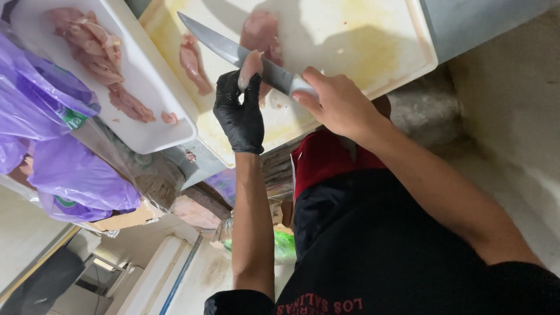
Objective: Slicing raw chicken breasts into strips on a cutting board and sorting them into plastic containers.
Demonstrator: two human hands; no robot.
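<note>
Chicken is the matter here: the left hand (239,114), in a black glove, pinches a pale pink strip of raw chicken (249,65) between thumb and fingers (254,87), holding it up against the flat of a knife (233,53). The right hand (335,105), bare, has its fingers clenched around the knife's light handle, with the long steel blade running up and away to the left over a white cutting board (361,41). The board is stained yellowish in places and lies on the worktop; on it sit a larger chicken piece (262,32), partly behind the blade, and a narrower cut strip (193,64) nearer the board's left edge. Just beside the board, touching its left edge or overlapping it — which of the two cannot be told — is a white rectangular tray (146,76). The tray holds a heap of sliced chicken strips (93,49) toward its far end, with a few more pieces trailing down to one small scrap (169,118) near its nearer corner. Purple plastic bags (52,146) bulge to the left of the tray, and a clear bag hangs beside them. Below the hands show the person's black and red clothing (350,233).
</note>
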